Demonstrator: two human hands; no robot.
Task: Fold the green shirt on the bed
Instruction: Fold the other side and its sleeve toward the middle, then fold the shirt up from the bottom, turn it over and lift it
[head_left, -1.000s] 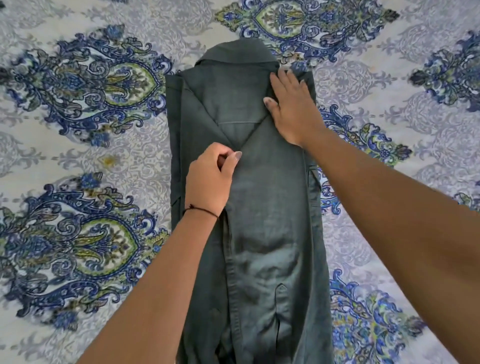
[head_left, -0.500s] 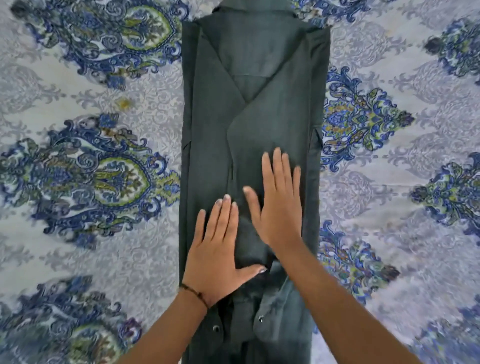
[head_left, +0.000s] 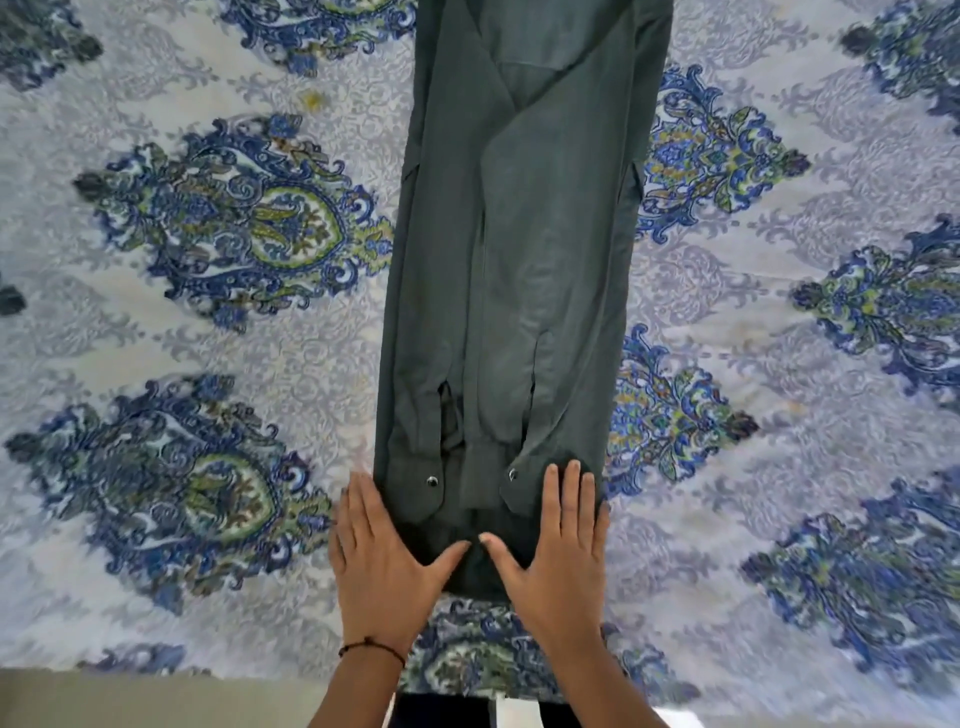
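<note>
The shirt (head_left: 519, 270) lies face down along the bed (head_left: 208, 322), already narrowed to a long strip: both sides are turned in over the back, and the two sleeves run down the middle with their cuffs near the hem. Its collar end runs out of view at the top. At the hem, the left hand (head_left: 382, 558) rests flat, partly on the shirt's corner and partly on the bedspread just beside it. The right hand (head_left: 553, 556) lies flat on the other corner. On both hands the fingers are spread and straight, pressing down on the cloth and gripping nothing; the thumbs nearly meet over the hem's middle.

By my reckoning the lengthwise folds are done. What is left is the crosswise part: bringing the hem up toward the collar, probably in one or two turns. The hands sit where that lift would start.
</note>
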